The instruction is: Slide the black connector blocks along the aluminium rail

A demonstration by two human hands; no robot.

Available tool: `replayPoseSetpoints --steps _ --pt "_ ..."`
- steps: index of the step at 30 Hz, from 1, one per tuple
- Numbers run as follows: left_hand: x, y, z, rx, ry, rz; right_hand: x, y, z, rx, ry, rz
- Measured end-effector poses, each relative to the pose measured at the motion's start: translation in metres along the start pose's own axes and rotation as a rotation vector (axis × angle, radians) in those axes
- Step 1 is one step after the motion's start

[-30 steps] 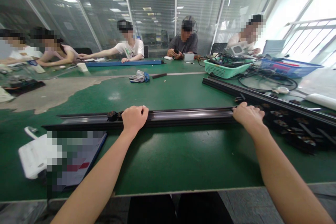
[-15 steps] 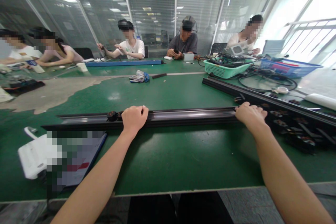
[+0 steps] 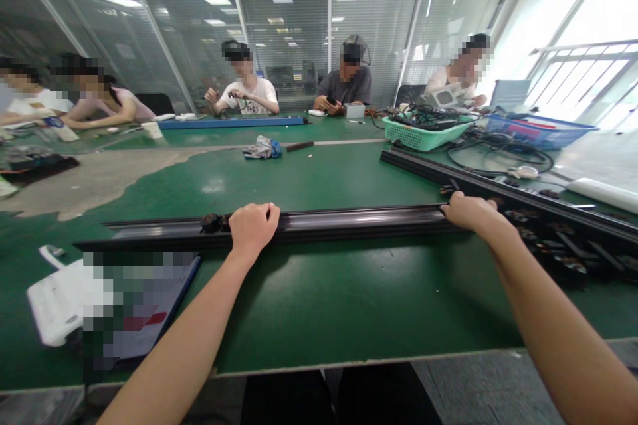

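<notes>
Head view: rail [image 3: 359, 219] lies lengthwise across the table [image 3: 339, 305] in front of the person, channel side up, approx. parallel to the near edge. L hand [image 3: 253, 229] is balled over the rail L of its middle, grip narrow & closed on it, though fingertips are hidden. R hand [image 3: 471, 212] rests at the rail's R end, thumb side against it; its fingers are partly out of sight, so can't tell how tight that grip is. Progress, as far as shows: rail is laid out & steadied, & a dark fitting [image 3: 212, 222] sits in the channel just L of the L hand; can't tell if it's fixed or loose. Betw. the hands the channel shows its shiny floor. Both ends look uncapped, tho the R one is mostly covered by the hand. So the work looks partway, prob. early; exact no. of steps left can't be told. Small parts [image 3: 568, 255] lie in a dark jumble R of the R hand, apparently unused, w/ a 2nd rail [image 3: 508, 188] running diagonally just beyond. Green basket [image 3: 413, 138] of cables stands farther back, near co-workers' side.
</notes>
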State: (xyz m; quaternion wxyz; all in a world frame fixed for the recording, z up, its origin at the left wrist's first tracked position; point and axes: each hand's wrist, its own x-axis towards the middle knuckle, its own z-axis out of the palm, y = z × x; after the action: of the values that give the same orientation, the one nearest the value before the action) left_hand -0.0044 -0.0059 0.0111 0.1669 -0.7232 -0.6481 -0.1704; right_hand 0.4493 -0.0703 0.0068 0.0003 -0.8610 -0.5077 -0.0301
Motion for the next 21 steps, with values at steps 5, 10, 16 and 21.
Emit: replayPoseSetpoints --steps 5,10,16,21 --pt "0.000 0.000 -0.001 0.016 0.004 0.005 -0.002 0.013 0.003 -0.026 -0.076 -0.033" --pt "0.000 0.000 -0.001 0.010 -0.003 0.011 -0.011 0.020 0.013 0.105 0.057 -0.003" --pt "0.002 0.001 0.002 0.016 -0.006 0.000 -0.009 0.030 0.023 0.273 0.184 0.014" --pt "0.002 0.001 0.002 0.018 -0.006 0.010 -0.010 0.032 0.021 0.258 0.220 -0.006"
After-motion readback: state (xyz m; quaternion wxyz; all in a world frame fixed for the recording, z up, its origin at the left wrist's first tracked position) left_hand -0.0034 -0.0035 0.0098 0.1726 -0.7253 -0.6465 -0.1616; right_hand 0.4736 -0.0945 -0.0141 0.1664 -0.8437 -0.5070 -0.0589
